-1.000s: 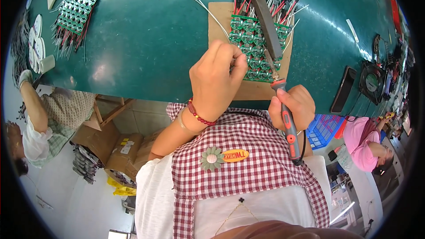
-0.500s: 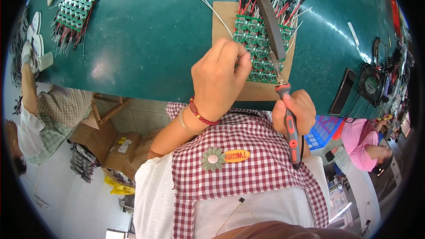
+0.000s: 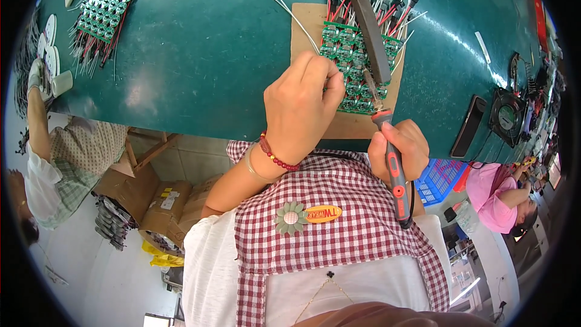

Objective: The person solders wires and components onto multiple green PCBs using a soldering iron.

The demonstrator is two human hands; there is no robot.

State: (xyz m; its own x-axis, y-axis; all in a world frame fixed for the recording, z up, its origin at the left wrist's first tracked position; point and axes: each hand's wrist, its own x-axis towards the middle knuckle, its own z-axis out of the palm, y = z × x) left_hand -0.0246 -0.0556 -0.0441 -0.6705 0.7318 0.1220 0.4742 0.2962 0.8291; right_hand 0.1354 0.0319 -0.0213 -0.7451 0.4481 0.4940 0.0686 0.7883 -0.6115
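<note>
The right hand [image 3: 399,145] clasps a red-and-black soldering iron [image 3: 387,145], tip on the green circuit-board panel [image 3: 354,63] resting on brown cardboard [image 3: 302,24] shielding the teal desk [image 3: 200,42]; the left hand's [image 3: 299,106] pinching grip feeds thin solder wire [image 3: 290,9].

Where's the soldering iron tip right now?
In the head view, the soldering iron is in the right hand, right of centre; its tip sits at the green circuit boards on the brown board, beside the left hand.
</note>
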